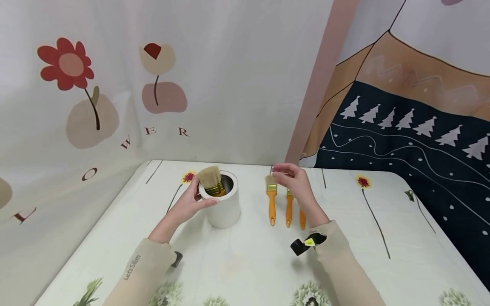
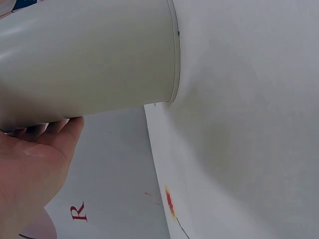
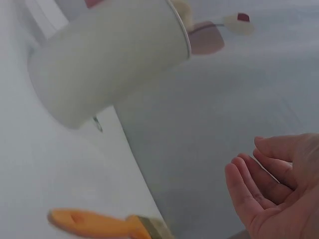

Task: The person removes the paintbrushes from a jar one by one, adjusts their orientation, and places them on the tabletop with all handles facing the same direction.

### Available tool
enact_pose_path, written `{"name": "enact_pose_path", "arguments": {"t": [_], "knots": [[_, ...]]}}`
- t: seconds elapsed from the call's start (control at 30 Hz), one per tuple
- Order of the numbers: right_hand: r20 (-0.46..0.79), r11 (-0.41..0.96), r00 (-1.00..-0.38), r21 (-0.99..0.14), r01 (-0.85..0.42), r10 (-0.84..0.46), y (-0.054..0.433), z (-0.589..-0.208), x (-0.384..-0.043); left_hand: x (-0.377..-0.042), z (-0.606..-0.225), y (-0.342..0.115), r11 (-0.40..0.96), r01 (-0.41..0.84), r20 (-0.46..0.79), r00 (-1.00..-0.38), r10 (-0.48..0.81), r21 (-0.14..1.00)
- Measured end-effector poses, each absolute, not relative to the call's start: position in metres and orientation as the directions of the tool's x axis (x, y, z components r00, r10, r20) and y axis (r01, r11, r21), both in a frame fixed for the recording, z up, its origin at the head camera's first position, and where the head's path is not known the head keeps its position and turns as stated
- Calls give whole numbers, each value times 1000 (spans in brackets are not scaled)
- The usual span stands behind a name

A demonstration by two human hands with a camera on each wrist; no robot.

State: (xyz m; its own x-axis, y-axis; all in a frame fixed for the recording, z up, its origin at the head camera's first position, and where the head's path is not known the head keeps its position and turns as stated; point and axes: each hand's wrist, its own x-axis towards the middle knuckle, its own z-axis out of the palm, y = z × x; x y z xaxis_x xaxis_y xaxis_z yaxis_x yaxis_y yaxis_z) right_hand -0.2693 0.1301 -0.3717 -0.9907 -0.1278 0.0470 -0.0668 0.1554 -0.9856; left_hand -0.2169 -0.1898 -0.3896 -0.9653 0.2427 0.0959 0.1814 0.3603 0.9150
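A white cylindrical can (image 1: 223,214) stands on the table, and a paintbrush (image 1: 211,177) leans inside it with its bristles up past the rim. My left hand (image 1: 188,205) holds the can near its top, thumb along the near side; the left wrist view shows the fingers (image 2: 70,133) against its wall. Three orange-handled paintbrushes lie to the right: a left one (image 1: 272,206), a middle one (image 1: 289,210) and a right one (image 1: 303,219) mostly covered by my arm. Over their bristle ends hovers my right hand (image 1: 296,182), fingers loosely bent and holding nothing.
A white flower-printed cloth (image 1: 245,263) covers the table. Behind it hangs a pale curtain (image 1: 237,106) with flower prints and letters. On the right is a dark cloth (image 1: 402,140) with tree prints. Each wrist carries a black camera, such as the right one (image 1: 300,246).
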Motion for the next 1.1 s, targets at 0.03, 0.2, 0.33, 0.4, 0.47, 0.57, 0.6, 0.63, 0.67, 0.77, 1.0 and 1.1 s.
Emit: {"name": "enact_pose_path", "arguments": {"t": [0.03,0.2,0.33,0.4,0.47,0.57,0.6,0.63,0.67,0.77,1.0,1.1], "knots": [[51,149,-989,-986,-72,-139,126,-371,-268,-217,-390,-190,363,180,94,-966,242,914],[94,106,-972,-987,-119,-215,102,-368,-261,-216,-390,-190,367,176,91,-967,237,914],[122,70,-955,-987,-146,-272,83,-368,-254,-215,-392,-191,357,174,93,-968,234,918],[140,56,-945,-985,-163,-296,73,-367,-251,-214,-394,-191,356,171,91,-969,231,919],[158,68,-938,-980,-188,-310,64,-365,-248,-214,-394,-190,349,175,97,-968,229,921],[222,119,-927,-956,-268,-303,54,-362,-242,-214,-394,-189,342,179,102,-968,230,923],[244,134,-925,-947,-292,-292,52,-361,-240,-214,-394,-188,340,181,103,-967,235,923],[261,149,-923,-939,-311,-281,50,-359,-237,-214,-395,-188,340,183,103,-965,241,922],[280,158,-920,-930,-330,-273,48,-357,-234,-214,-395,-188,343,181,99,-965,243,922],[308,151,-903,-919,-364,-301,39,-351,-227,-214,-394,-188,353,194,105,-961,254,916],[154,303,-881,-901,-311,-447,16,-339,-225,-213,-393,-192,343,208,126,-961,247,916],[130,407,-893,-855,-320,-430,10,-335,-227,-214,-392,-192,337,211,128,-959,252,918]]}}
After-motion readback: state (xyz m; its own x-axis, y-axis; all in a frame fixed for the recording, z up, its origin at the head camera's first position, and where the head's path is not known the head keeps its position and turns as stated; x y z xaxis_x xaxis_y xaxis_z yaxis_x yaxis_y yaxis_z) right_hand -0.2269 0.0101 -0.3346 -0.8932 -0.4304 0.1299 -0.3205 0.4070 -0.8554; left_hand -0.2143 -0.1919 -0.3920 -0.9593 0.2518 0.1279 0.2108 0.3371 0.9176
